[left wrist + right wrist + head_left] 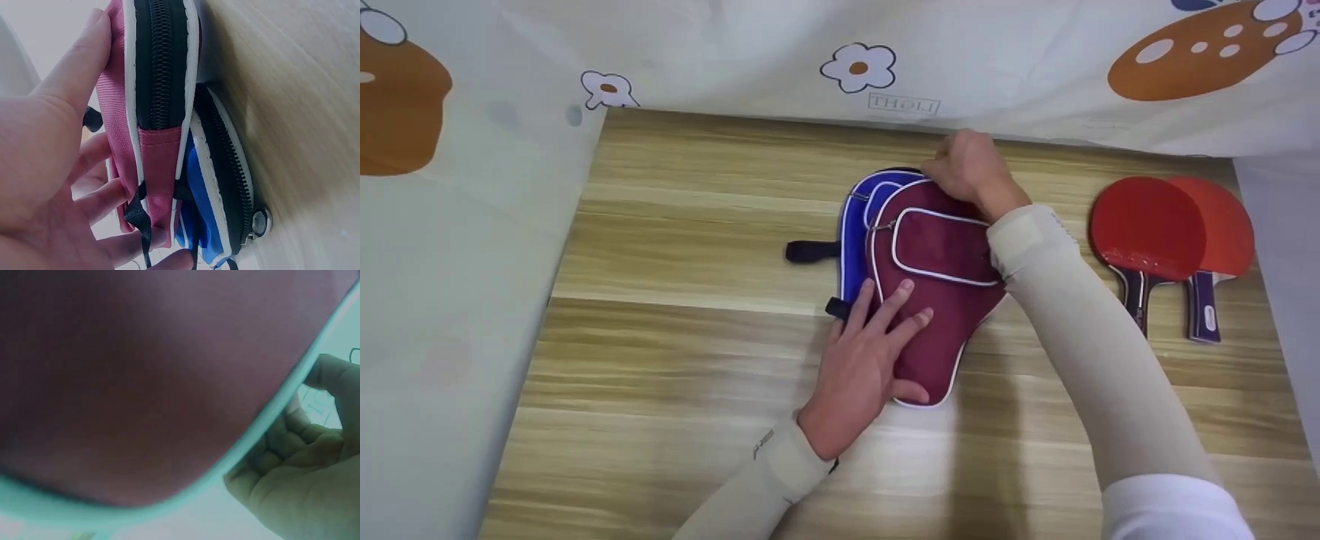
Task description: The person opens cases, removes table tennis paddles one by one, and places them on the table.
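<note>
Head view: maroon case [949,307] is pinched by right hand [971,166], touched by spread left hand [861,369]; stacking on blue case [852,255] seems underway, alignment needed.

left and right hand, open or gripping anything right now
Left hand: open, fingers spread on the maroon case.
Right hand: closed, fingers curled and gripping the maroon case at its far edge.

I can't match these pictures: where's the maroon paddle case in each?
Head: maroon paddle case just right of centre, partly over a blue case.
Left wrist: maroon paddle case left of centre, running down from the top.
Right wrist: maroon paddle case fills the upper left.
Shared landmark: pale piping.
</note>
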Tool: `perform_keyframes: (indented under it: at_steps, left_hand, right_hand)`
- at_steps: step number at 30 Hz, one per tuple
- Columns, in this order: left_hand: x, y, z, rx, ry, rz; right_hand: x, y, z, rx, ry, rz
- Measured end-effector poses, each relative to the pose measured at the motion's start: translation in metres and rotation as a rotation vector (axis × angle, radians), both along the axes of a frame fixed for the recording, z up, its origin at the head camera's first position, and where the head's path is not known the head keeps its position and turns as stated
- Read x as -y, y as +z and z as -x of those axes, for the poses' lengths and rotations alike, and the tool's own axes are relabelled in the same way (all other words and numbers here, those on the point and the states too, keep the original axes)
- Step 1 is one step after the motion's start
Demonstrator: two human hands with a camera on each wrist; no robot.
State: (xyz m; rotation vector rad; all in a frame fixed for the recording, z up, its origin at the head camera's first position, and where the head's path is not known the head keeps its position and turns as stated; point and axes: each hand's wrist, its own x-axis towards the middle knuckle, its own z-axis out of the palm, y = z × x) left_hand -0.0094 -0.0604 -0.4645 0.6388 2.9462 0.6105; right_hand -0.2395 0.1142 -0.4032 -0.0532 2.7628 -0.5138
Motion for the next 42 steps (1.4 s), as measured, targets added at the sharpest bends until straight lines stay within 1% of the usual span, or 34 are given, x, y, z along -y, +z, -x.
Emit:
perform_keyframes:
  at_steps: [4,8,10,12,16,19,21,23,27,32,37,42]
  left_hand:
    - [0.001,-0.001,0.0,-0.002,0.004,0.001]
    - [0.0,-0.001,0.0,-0.003,0.005,0.003]
    - [-0.001,-0.001,0.0,-0.009,0.007,0.002]
    - [-0.002,-0.002,0.0,-0.019,0.007,0.0]
    - [-0.004,-0.004,-0.002,-0.057,0.008,0.005]
    - [-0.006,-0.005,-0.003,-0.08,0.001,0.011]
    - [-0.006,-0.005,-0.003,-0.083,-0.005,0.011]
    - [-0.006,-0.004,-0.003,-0.077,-0.01,0.009]
    - [-0.006,-0.003,-0.004,-0.072,-0.016,0.014]
    - [-0.005,-0.003,-0.004,-0.062,-0.017,0.006]
    - [-0.005,-0.004,-0.005,-0.041,-0.018,-0.005]
    - [-0.005,-0.005,-0.004,-0.05,-0.017,0.004]
  right_hand:
    - [-0.003,-0.005,0.0,-0.03,0.026,0.094]
    - [-0.005,-0.009,0.0,-0.063,0.103,0.15]
    - [-0.008,-0.009,0.0,-0.059,0.121,0.178]
    - [-0.012,-0.01,0.0,-0.042,0.116,0.21]
    - [-0.025,-0.01,0.0,0.024,0.039,0.295]
    - [-0.035,-0.011,-0.002,0.062,-0.001,0.344]
    - [-0.041,-0.011,-0.003,0.077,0.003,0.363]
    - [-0.045,-0.011,-0.004,0.072,0.028,0.366]
    - [-0.052,-0.013,-0.006,0.01,0.088,0.336]
    - [-0.058,-0.02,-0.011,-0.114,0.136,0.312]
    - [-0.066,-0.027,-0.017,-0.193,0.137,0.297]
    - [-0.07,-0.03,-0.02,-0.222,0.126,0.298]
